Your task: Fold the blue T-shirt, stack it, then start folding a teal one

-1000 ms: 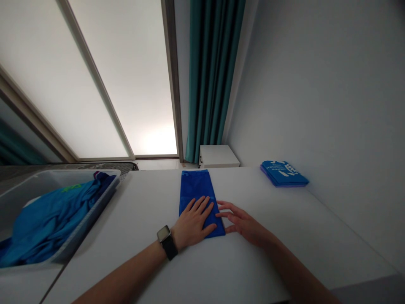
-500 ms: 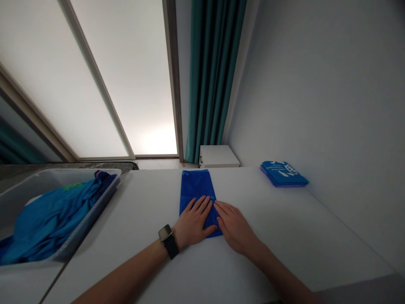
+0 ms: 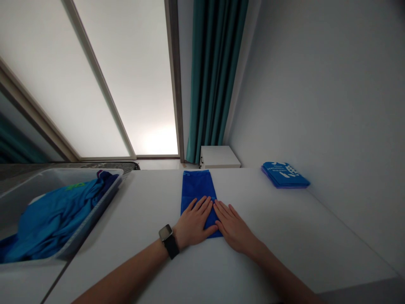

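A blue folded piece, thin and slightly shiny like a plastic or fabric bag, lies flat on the white table, its near part doubled over. Across its lower left rests my left hand, palm down with fingers spread; a dark watch is on that wrist. My right hand lies flat over the right edge of the blue piece, fingers stretched out. The fingertips of both hands nearly meet near the fold. Part of the blue piece is hidden under the hands.
On the left stands a clear plastic bin with crumpled blue cloth in it. A stack of folded blue pieces with white print sits at the right by the wall. Beyond the table are a white cabinet and a teal curtain.
My right hand has flattened and its fingers have spread slightly on the blue piece. My left hand stays in place. The view has shifted very little.
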{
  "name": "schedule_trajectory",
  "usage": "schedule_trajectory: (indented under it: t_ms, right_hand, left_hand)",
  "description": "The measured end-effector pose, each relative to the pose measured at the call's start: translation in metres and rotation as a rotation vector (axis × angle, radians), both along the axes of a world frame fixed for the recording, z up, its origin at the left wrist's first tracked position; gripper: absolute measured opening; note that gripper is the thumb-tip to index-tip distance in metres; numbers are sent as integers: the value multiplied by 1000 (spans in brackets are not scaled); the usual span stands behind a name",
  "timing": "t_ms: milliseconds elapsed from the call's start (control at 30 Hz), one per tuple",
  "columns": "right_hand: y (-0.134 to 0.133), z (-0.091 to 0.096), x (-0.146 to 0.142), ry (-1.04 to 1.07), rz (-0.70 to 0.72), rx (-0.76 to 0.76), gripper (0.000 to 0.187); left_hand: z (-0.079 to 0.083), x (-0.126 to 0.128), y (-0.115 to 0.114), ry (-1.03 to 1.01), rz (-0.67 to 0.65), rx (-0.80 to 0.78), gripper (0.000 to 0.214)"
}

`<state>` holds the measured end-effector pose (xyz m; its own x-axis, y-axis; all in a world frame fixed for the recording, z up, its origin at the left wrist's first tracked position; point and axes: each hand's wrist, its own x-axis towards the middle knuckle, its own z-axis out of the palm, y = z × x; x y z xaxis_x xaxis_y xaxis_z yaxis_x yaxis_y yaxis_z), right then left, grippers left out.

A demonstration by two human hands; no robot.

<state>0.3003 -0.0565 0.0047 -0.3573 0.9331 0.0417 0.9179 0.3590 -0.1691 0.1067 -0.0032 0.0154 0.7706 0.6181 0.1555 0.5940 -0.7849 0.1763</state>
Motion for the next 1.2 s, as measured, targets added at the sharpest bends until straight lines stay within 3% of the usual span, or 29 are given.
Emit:
schedule_trajectory:
  t_ms: [133,300,500,600,733,933,1200]
  right_hand:
    - [0,6,0,41,-28,-41,55]
    - [7,25,-6,134,-24,-30,55]
    - [37,44,-48,164,127,21,52]
    - [52,44,-71,141,189,10,51]
    - [64,35,-85,88,222,19,50]
    - [67,17,-85,85,206,43,49]
    - [67,12,-84,101,202,50,50]
  left_hand:
    - [14,-12,0,10,-4,-57,69]
    - [36,-53,6,-260,155,-118,50]
    - [42,-93,-8,-960,444,-643,25]
    - [34,-97,-25,-1176,468,-909,23]
    - [25,-95,-41,-1218,402,-1089,27]
    - [33,-92,-39,-1203,345,-1108,30]
    - [37,-86,-35,-1146,302,-1149,29]
